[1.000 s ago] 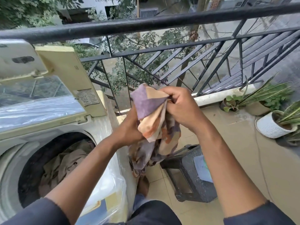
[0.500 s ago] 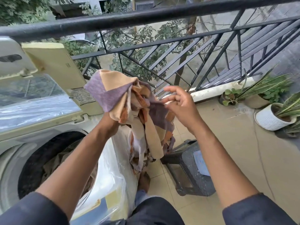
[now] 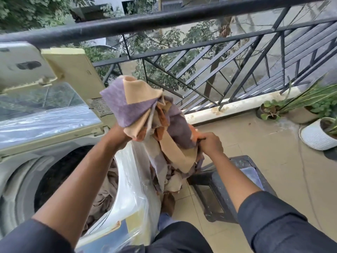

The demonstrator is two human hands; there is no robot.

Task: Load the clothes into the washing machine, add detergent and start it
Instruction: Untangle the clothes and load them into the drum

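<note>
Both hands gripping patterned cloth, beside washer drum's rim

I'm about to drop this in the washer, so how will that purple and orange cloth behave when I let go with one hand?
The patterned cloth looks floppy: it folds and droops below the left hand and right hand. It probably swings down and trails. It seems light, bunching easily.

Your left hand and right hand grip a purple-and-tan cloth | held beside the open washer, brown clothes inside | stool below right
</note>
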